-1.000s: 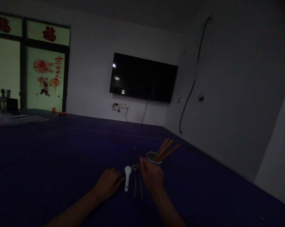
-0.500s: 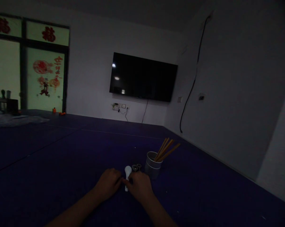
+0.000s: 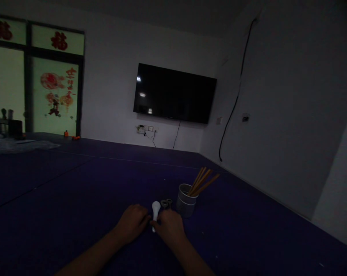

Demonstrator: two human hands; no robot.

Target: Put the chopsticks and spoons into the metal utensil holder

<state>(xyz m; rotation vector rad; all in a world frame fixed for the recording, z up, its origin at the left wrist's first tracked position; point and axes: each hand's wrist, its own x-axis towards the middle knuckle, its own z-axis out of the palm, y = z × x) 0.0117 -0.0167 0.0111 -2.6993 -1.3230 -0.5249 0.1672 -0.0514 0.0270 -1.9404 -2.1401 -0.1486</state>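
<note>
A white spoon [image 3: 155,207] lies on the dark purple-blue tabletop between my hands, its bowl pointing away from me. My right hand [image 3: 170,227] is closed, with the thumb across the spoon's handle; its other fingertips are mostly hidden. Just beyond its knuckles show the dark handle loops of a pair of scissors [image 3: 165,203], the rest out of sight behind the hand. To the spoon's left, my left hand [image 3: 133,222] rests palm down with its fingers curled together, apart from the spoon, and nothing shows in it. A grey cup [image 3: 185,205] stands right of the scissors, holding several wooden chopsticks [image 3: 203,182].
The broad tabletop [image 3: 84,199] reaches back to the wall. At far left lie clear plastic sheeting [image 3: 26,146] and a dark box-like object [image 3: 15,128]. Small orange items [image 3: 75,138] sit by the door. A black television [image 3: 175,94] and a hanging cable [image 3: 235,99] are on the walls.
My two thumbs have drawn slightly apart at the spoon's handle, leaving more of it showing. The spoon, scissors and cup stay where they were.
</note>
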